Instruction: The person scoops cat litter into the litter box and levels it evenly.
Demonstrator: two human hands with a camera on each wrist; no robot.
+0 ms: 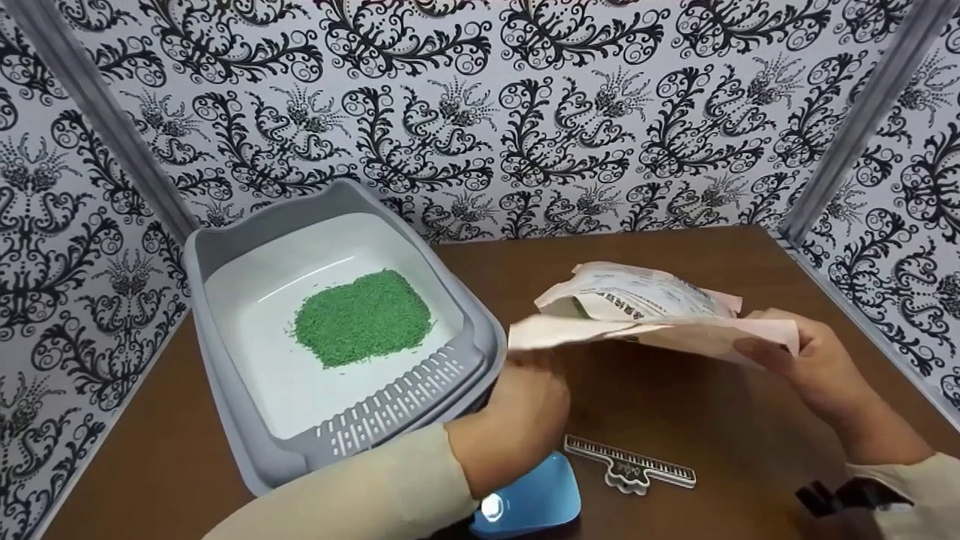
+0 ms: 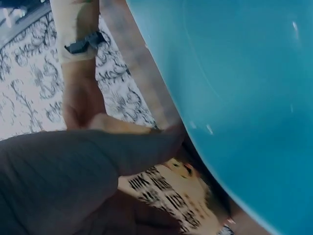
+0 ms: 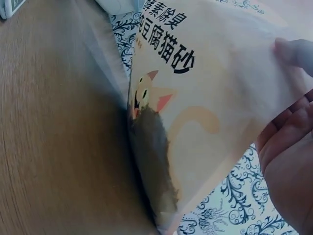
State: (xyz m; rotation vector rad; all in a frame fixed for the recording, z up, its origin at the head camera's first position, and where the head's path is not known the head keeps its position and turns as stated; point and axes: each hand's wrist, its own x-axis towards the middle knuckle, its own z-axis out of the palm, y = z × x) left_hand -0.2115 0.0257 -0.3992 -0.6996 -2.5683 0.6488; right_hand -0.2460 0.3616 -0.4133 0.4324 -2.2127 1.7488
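A pale pink cat litter bag (image 1: 645,330), printed with black lettering and a cat, is held flat between both hands above the table, its mouth gaping toward the litter box. My left hand (image 1: 517,397) pinches the corner at the bag's left end. The opposite end is gripped by my right hand (image 1: 817,367), thumb on the printed face in the right wrist view. The grey and white litter box (image 1: 225,315) stands on the left, with a pile of green pellets (image 1: 364,315) on its floor. A shiny blue object (image 1: 536,499) sits below my left wrist, partly covered by that arm.
A bag clip (image 1: 630,461) with a toothed bar lies on the brown table (image 1: 720,255) in front of the bag. Patterned wall panels (image 1: 562,112) enclose the back and sides. The blue object fills the right of the left wrist view.
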